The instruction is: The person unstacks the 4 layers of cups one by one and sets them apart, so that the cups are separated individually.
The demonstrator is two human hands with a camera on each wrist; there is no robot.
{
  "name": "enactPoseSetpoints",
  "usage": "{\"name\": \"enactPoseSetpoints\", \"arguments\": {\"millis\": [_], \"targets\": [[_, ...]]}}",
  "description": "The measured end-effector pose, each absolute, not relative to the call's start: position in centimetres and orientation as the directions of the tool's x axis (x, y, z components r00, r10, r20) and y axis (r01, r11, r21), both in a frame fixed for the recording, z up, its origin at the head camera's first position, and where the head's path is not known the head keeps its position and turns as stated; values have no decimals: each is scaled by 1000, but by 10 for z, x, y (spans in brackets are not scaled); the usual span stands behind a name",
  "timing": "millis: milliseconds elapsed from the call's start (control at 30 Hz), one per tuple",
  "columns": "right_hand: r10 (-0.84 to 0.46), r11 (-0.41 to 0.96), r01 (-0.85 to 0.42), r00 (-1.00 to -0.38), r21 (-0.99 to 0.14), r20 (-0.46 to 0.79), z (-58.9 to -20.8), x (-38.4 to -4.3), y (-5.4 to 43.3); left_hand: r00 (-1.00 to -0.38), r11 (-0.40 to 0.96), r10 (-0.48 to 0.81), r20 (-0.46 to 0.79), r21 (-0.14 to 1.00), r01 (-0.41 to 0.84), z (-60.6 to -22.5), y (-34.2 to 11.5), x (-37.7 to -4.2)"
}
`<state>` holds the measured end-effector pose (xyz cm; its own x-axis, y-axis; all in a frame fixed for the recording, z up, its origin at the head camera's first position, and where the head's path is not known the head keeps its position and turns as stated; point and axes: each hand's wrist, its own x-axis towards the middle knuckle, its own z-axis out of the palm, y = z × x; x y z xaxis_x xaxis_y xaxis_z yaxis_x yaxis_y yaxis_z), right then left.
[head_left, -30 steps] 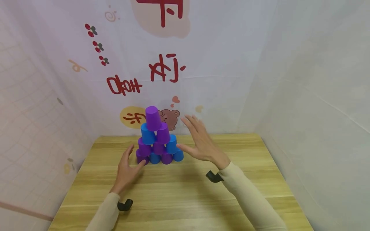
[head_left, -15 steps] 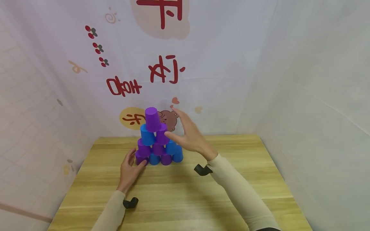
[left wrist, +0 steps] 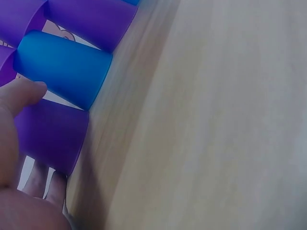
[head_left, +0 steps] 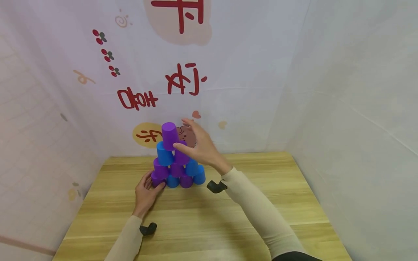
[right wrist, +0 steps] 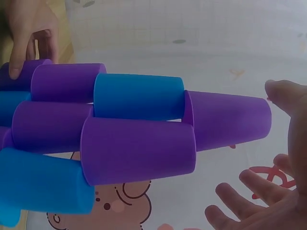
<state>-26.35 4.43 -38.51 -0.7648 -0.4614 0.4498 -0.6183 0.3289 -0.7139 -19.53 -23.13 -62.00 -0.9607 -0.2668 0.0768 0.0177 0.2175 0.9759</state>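
Note:
Purple and blue plastic cups stand upside down in a four-level pyramid on the wooden table. My left hand (head_left: pixel 145 194) holds the bottom-left purple cup (head_left: pixel 158 180), thumb across its front and fingers around its outer side; the left wrist view shows that cup beside a blue cup (left wrist: pixel 64 67). My right hand (head_left: pixel 203 146) is raised at the right of the top purple cup (head_left: pixel 170 137), thumb and fingers spread. In the right wrist view a gap shows between those fingers and the top cup (right wrist: pixel 228 120). A blue cup (head_left: pixel 164 154) and a purple cup (right wrist: pixel 139 151) support it.
The wooden table (head_left: pixel 209 224) runs up to a white cloth backdrop (head_left: pixel 248 90) printed with red characters, cherries and a bear. Cloth walls close in the left and right sides. The pyramid stands near the back edge, left of centre.
My right hand has moved left from beside the pyramid to near the top cup. The left hand has closed in around the bottom-left purple cup. The pyramid keeps its shape.

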Motion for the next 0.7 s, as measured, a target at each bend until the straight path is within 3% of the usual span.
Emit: {"name": "enactPoseSetpoints", "arguments": {"millis": [500, 700], "targets": [[-467, 307, -655, -736, -691, 490, -384, -274, 17, -954, 259, -287, 83, 966, 6, -625, -235, -198], [-450, 303, -631, -755, -714, 477, -384, -278, 10, -956, 257, -282, 78, 966, 3, -626, -235, -198]]}}
